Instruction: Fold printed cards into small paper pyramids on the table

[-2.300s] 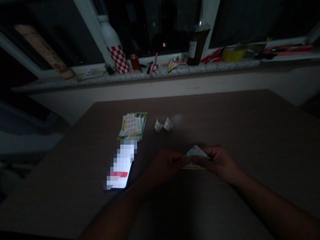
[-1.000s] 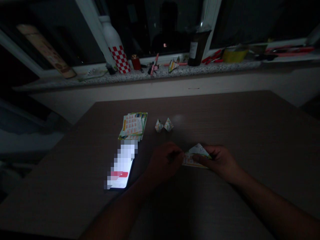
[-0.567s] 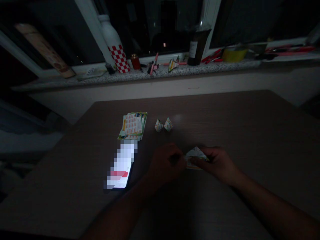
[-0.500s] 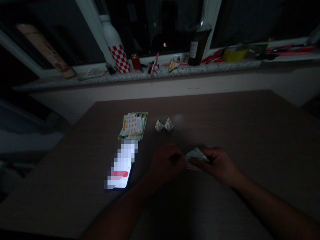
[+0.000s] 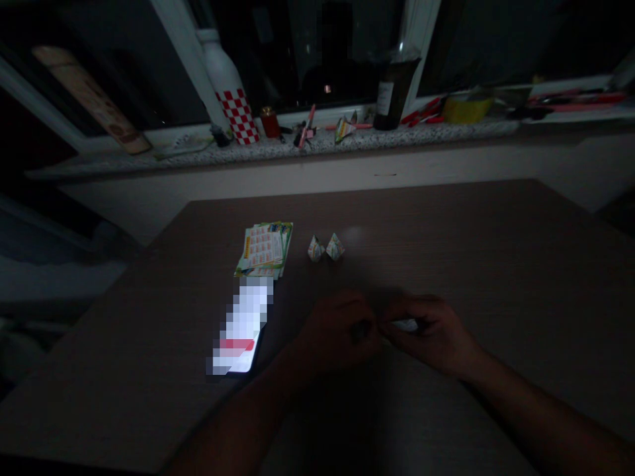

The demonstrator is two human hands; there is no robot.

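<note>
Over the near middle of the table (image 5: pixel 471 264), a folded piece of printed paper (image 5: pixel 407 324) shows between the fingers of my right hand (image 5: pixel 431 330), mostly hidden by them. My left hand (image 5: pixel 342 330) is closed, its fingertips meeting those of the right at the paper's left side. Beyond the hands, two small pointed folded-paper pieces (image 5: pixel 315 248) stand side by side. A stack of printed paper sheets (image 5: pixel 262 248) lies to their left, green-edged with rows of small print.
A phone (image 5: pixel 243 324) with a lit, blurred-out screen lies left of my hands, just below the sheets. On the granite windowsill (image 5: pixel 317 142) stand a white bottle with red checks (image 5: pixel 233 99), a small red jar (image 5: pixel 269 122), a dark container (image 5: pixel 389 99) and a yellow tape roll (image 5: pixel 466 109).
My hands have come together and the right fingers have closed over the paper, covering most of it. My left hand has shifted slightly right. The phone, stack and folded pieces are unmoved.
</note>
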